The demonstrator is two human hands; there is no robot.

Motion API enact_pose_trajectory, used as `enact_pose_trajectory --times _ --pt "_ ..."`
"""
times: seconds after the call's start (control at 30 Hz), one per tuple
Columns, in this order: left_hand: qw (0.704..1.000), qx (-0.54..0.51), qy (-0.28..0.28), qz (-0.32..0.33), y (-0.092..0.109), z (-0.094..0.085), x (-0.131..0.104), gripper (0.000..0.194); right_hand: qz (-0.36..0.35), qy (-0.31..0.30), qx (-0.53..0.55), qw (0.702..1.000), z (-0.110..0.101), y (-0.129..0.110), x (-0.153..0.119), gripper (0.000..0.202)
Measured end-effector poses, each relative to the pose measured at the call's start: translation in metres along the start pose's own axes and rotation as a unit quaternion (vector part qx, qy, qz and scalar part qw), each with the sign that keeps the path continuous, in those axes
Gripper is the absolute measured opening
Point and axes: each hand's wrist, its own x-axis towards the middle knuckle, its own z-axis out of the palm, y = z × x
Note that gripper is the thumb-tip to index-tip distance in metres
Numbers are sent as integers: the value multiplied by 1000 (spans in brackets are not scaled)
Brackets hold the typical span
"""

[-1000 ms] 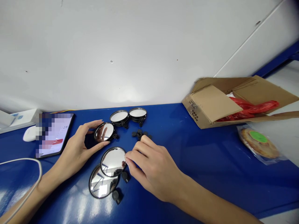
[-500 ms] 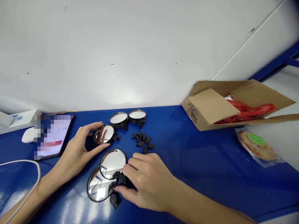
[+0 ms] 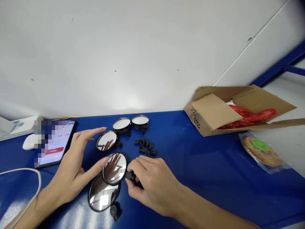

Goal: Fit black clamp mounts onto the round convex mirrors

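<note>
My left hand [image 3: 79,162] is open, thumb and fingers spread. It hovers beside a small round mirror [image 3: 106,141] with a black rim, and its thumb tip overlaps the edge of another round mirror [image 3: 115,168]; contact is unclear. That second mirror partly covers a larger-looking round mirror [image 3: 101,194] under it, which has a black mount [image 3: 114,211] at its lower right. My right hand [image 3: 152,184] is closed, pinching the black mount [image 3: 130,176] at the upper mirror's right edge. Its other fingers are curled and hide part of the mount.
Two stacks of round mirrors [image 3: 121,124] [image 3: 140,121] stand by the wall. Several small black mounts [image 3: 143,149] lie in a pile. A phone [image 3: 57,143], white mouse [image 3: 32,141] and cable [image 3: 39,178] are left. An open cardboard box [image 3: 207,114] and wrapped pastry [image 3: 260,151] sit right.
My left hand has come off the small mirror, opening and moving nearer the overlapping mirrors. My right hand has shifted its grip onto the upper mirror's mount, which shows more fully.
</note>
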Motion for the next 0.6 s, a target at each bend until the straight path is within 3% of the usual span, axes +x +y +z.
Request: enact_pose_trajectory --times 0.13,0.2,0.4,0.53,0.6 --pt "988 -17 -57 145 14 -1 -9 86 -31 122 51 991 -4 -4 0 9" --pt "978 -8 -80 192 19 2 -14 92 -47 151 58 986 -7 -7 -2 5" --pt "985 28 -58 159 23 14 -28 66 -92 145 66 983 -11 -11 -1 11" --pt "977 41 -64 197 23 12 -31 74 -109 134 32 984 -6 -9 1 31" --pt "969 47 -92 224 24 9 -28 82 -123 131 25 983 -1 -8 1 45"
